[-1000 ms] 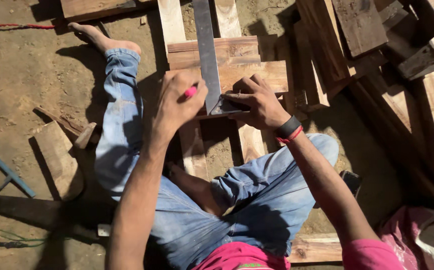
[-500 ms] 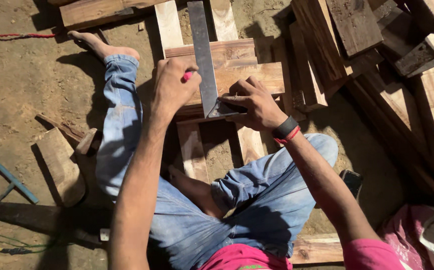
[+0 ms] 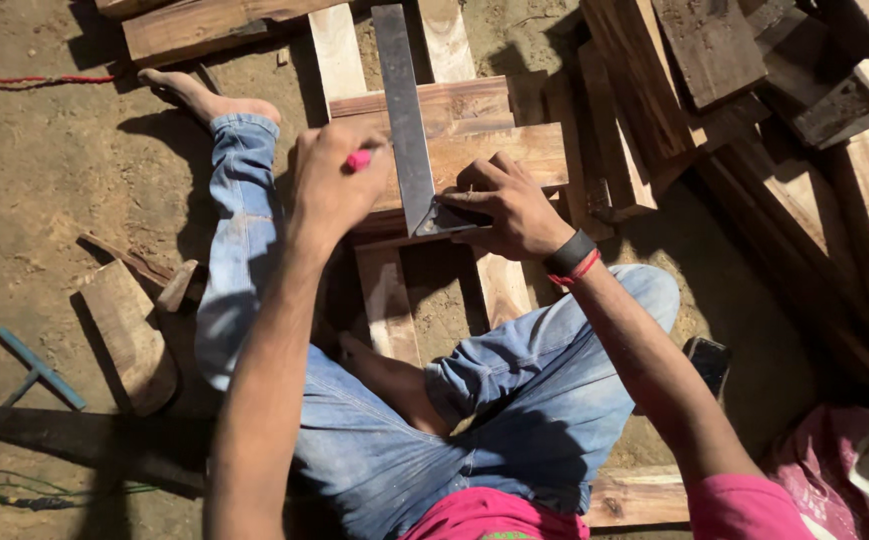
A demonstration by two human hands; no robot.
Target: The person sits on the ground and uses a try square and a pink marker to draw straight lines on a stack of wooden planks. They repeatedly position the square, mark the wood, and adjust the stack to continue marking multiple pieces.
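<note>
While the metal try square [image 3: 406, 130] lies with its blade running up across the wooden boards [image 3: 494, 150] in front of my knees, my right hand [image 3: 514, 205] spreads open over its stock, fingertips pressing it flat against the near edge of the board. My left hand [image 3: 329, 185] is curled tight around a pink marker [image 3: 358, 159], its tip just beside the blade's left edge. Stacked planks [image 3: 674, 90] crowd the right side; a wood offcut [image 3: 129, 335] and blue-handled tool [image 3: 39, 368] lie on the dirt left of my leg.
</note>
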